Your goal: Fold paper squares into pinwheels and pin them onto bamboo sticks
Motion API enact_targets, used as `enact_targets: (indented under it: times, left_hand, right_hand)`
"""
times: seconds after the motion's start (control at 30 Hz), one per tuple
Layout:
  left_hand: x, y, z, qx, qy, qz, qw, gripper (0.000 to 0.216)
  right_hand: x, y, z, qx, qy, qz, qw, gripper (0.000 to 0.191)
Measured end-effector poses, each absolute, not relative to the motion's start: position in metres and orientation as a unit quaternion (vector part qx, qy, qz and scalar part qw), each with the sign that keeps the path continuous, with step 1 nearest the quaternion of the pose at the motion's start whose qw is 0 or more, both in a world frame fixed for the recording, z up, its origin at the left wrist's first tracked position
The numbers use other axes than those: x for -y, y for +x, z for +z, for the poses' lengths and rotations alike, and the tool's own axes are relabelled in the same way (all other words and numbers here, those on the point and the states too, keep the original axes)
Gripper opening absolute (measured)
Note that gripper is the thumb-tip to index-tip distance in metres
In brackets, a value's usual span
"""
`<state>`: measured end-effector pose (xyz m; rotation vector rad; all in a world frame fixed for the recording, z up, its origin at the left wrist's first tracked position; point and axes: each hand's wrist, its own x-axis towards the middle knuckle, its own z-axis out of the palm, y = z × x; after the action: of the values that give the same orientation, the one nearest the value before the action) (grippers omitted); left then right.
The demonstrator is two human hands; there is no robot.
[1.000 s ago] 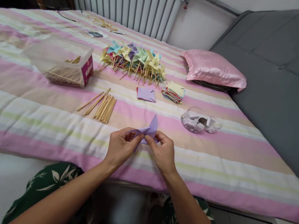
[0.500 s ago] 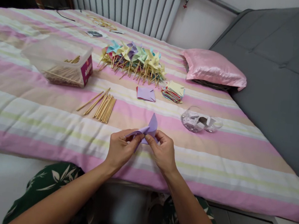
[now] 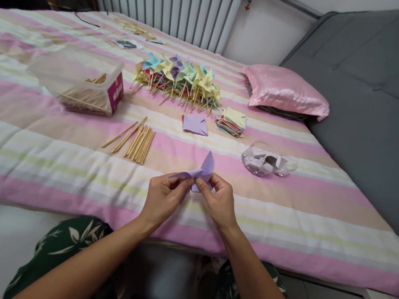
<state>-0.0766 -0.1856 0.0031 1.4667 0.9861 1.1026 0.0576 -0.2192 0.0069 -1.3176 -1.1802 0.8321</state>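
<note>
Head view: both hands [image 3: 190, 198] pinch purple paper [image 3: 202, 170].

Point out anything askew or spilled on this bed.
Nothing spilled. Two stray sticks splay leftward from the otherwise tidy stick bundle on the bedspread. The held purple paper looks intact.

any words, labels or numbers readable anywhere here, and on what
No text here reads clearly.
On the clear box, the magenta label: white print, too blurred to read.
In the small clear tub, the paper slips: dark print, too small.
Far up the bed, the dark card: unreadable.
Between left hand and right hand, the purple paper: blank.
</note>
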Motion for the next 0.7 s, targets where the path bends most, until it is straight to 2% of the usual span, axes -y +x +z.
enact_targets:
  times: [0.27, 0.5, 0.6, 0.7]
  left_hand:
    - [0.182, -0.076, 0.003, -0.376, 0.561, 0.412, 0.612, 0.025]
    - [0.179, -0.076, 0.008, -0.362, 0.468, 0.382, 0.709, 0.019]
    - [0.176, -0.078, 0.009, -0.360, 0.455, 0.375, 0.724, 0.018]
    - [0.175, -0.079, 0.011, -0.352, 0.466, 0.368, 0.724, 0.016]
  right_hand:
    - [0.221, 0.058, 0.006, 0.477, -0.601, 0.347, 0.540, 0.016]
    - [0.222, 0.061, 0.013, 0.443, -0.535, 0.442, 0.567, 0.015]
    - [0.224, 0.063, 0.017, 0.404, -0.494, 0.502, 0.584, 0.017]
    - [0.225, 0.064, 0.019, 0.395, -0.479, 0.545, 0.563, 0.020]
